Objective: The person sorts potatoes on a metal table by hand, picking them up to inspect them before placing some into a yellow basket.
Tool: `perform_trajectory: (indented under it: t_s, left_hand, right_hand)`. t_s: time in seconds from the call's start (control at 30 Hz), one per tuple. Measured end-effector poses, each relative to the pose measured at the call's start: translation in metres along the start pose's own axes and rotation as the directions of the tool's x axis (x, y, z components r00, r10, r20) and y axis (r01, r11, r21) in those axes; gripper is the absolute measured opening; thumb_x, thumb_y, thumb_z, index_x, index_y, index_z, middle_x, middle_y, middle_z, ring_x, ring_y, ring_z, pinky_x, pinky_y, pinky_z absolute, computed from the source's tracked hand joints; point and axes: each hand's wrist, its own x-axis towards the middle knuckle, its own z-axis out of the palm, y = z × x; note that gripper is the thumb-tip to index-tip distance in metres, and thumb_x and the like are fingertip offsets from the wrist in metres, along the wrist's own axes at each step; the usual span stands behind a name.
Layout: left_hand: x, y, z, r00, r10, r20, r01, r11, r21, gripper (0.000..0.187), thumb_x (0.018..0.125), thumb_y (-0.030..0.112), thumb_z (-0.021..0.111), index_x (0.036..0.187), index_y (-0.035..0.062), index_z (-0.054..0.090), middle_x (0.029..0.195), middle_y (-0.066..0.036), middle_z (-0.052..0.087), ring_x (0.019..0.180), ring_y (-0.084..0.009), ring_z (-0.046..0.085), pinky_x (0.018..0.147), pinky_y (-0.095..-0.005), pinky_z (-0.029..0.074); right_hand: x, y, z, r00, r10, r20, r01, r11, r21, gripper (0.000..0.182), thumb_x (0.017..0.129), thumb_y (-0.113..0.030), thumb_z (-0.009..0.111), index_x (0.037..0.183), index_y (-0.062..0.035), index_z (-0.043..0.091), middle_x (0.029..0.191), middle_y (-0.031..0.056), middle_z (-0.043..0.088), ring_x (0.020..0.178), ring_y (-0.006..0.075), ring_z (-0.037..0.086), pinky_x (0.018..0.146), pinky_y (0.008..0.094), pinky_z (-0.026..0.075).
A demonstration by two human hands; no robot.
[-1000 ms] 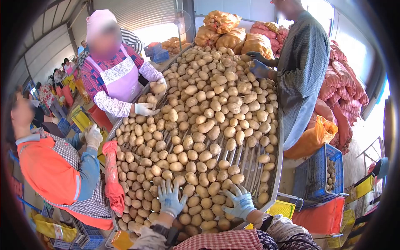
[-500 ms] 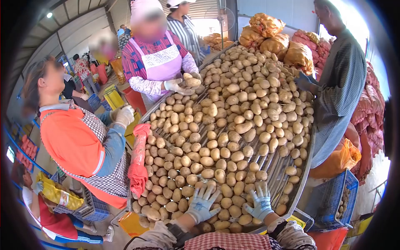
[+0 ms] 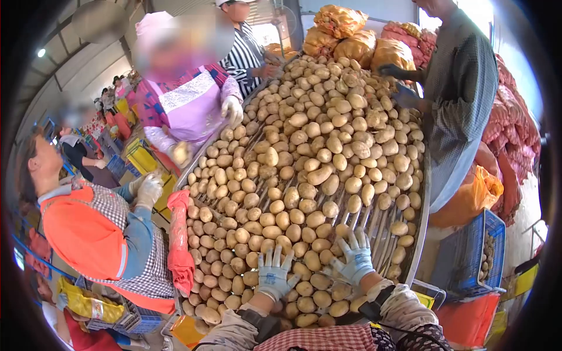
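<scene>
Potatoes (image 3: 291, 198) lie spread over a slatted metal sorting table (image 3: 381, 244), heaped more thickly toward the far end. My left hand (image 3: 276, 275), in a pale blue-white glove, rests open on potatoes near the table's front, fingers spread and pointing forward. To its right, my right hand (image 3: 355, 260) wears a matching glove and is also open, its fingers spread over potatoes beside the bare slats. Neither hand grips a potato. Both palms face down, so their undersides are hidden.
Co-workers stand along both sides; one in a purple apron (image 3: 190, 105) holds a potato. A red cloth roll (image 3: 180, 243) lies along the left rim. Orange sacks (image 3: 393, 54) sit at the far end. Blue crates (image 3: 468, 257) and pink sacks (image 3: 515, 134) stand right.
My hands have reached slightly farther forward over the potatoes, the right one nearer the bare slats. The purple-aproned person's hands have moved apart. The whole view has shifted.
</scene>
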Motion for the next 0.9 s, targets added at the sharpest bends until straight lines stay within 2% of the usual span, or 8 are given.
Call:
perform_trajectory:
  t_s: [0.3,0.4,0.43,0.5,0.53,0.73,0.8,0.9]
  left_hand:
    - [0.028,-0.011,0.009,0.978,-0.046,-0.203,0.018,0.991,-0.135,0.067,0.089,0.046,0.051,0.146,0.0146,0.04,0.15,-0.023,0.033,0.14,-0.043,0.025,0.115,-0.0589,0.01]
    - [0.026,-0.014,-0.021,0.951,-0.15,-0.27,0.152,0.988,-0.014,0.067,0.09,0.045,0.05,0.146,0.0105,0.038,0.15,-0.024,0.032,0.141,-0.0442,0.024,0.115,-0.0596,0.009]
    - [0.021,-0.019,-0.023,0.949,-0.169,-0.266,0.177,0.984,0.005,0.068,0.09,0.045,0.05,0.146,0.0091,0.038,0.151,-0.024,0.032,0.141,-0.0447,0.024,0.115,-0.0595,0.009]
    - [0.014,-0.037,-0.014,0.945,-0.186,-0.268,0.197,0.98,0.017,0.07,0.09,0.046,0.051,0.147,0.0087,0.036,0.151,-0.024,0.031,0.141,-0.0448,0.023,0.116,-0.0591,0.009]
    - [0.008,-0.045,-0.002,0.955,-0.229,-0.189,0.241,0.97,0.039,0.072,0.089,0.047,0.052,0.148,0.009,0.035,0.153,-0.023,0.029,0.141,-0.0442,0.023,0.116,-0.0587,0.009]
    - [0.012,-0.048,0.007,0.963,-0.219,-0.158,0.238,0.965,0.109,0.075,0.09,0.051,0.049,0.15,0.0104,0.03,0.156,-0.022,0.023,0.141,-0.0424,0.023,0.116,-0.0586,0.009]
    - [0.012,-0.049,0.005,0.961,-0.226,-0.157,0.241,0.966,0.087,0.074,0.09,0.053,0.047,0.149,0.011,0.033,0.155,-0.021,0.024,0.14,-0.0427,0.024,0.116,-0.0585,0.009]
    - [0.014,-0.048,0.003,0.961,-0.218,-0.17,0.235,0.968,0.085,0.072,0.09,0.054,0.046,0.148,0.0109,0.035,0.155,-0.021,0.026,0.139,-0.0431,0.026,0.116,-0.0585,0.01]
  right_hand:
    - [0.011,-0.059,-0.015,0.972,-0.139,0.188,0.115,0.984,0.134,0.063,0.081,-0.06,0.058,0.125,-0.0157,0.06,0.143,0.0175,0.043,0.134,0.0394,0.037,0.114,0.056,0.02]
    - [0.021,-0.04,-0.014,0.919,-0.335,0.207,0.247,0.9,0.359,0.056,0.08,-0.051,0.059,0.121,-0.0126,0.06,0.127,0.0184,0.056,0.114,0.0405,0.053,0.102,0.0508,0.037]
    - [0.036,-0.037,-0.038,0.953,-0.247,0.175,0.162,0.904,0.396,0.051,0.078,-0.044,0.063,0.117,-0.0111,0.06,0.119,0.0171,0.059,0.101,0.0403,0.057,0.093,0.0518,0.041]
    - [0.035,-0.01,-0.003,0.984,0.081,-0.162,-0.04,0.969,0.244,0.054,0.08,-0.045,0.062,0.124,-0.0126,0.058,0.131,0.0192,0.052,0.117,0.041,0.048,0.1,0.0514,0.036]
    - [0.035,-0.003,0.011,0.973,0.21,-0.097,-0.184,0.957,0.225,0.059,0.082,-0.048,0.061,0.13,-0.0149,0.056,0.136,0.0212,0.047,0.128,0.0417,0.04,0.106,0.0517,0.032]
    - [0.042,-0.011,-0.041,0.952,-0.034,0.305,-0.013,0.989,0.15,0.059,0.08,-0.048,0.064,0.131,-0.0182,0.056,0.143,0.0157,0.044,0.131,0.0408,0.04,0.107,0.0501,0.036]
    - [0.073,0.009,-0.059,0.883,0.162,0.441,-0.347,0.857,0.38,0.055,0.08,-0.044,0.065,0.126,-0.0149,0.058,0.14,0.0136,0.048,0.128,0.038,0.045,0.105,0.0475,0.04]
    - [0.132,0.08,-0.012,0.992,0.126,-0.001,-0.125,0.99,0.063,0.046,0.081,-0.035,0.064,0.12,-0.012,0.059,0.129,0.0144,0.055,0.115,0.0365,0.056,0.097,0.0461,0.047]
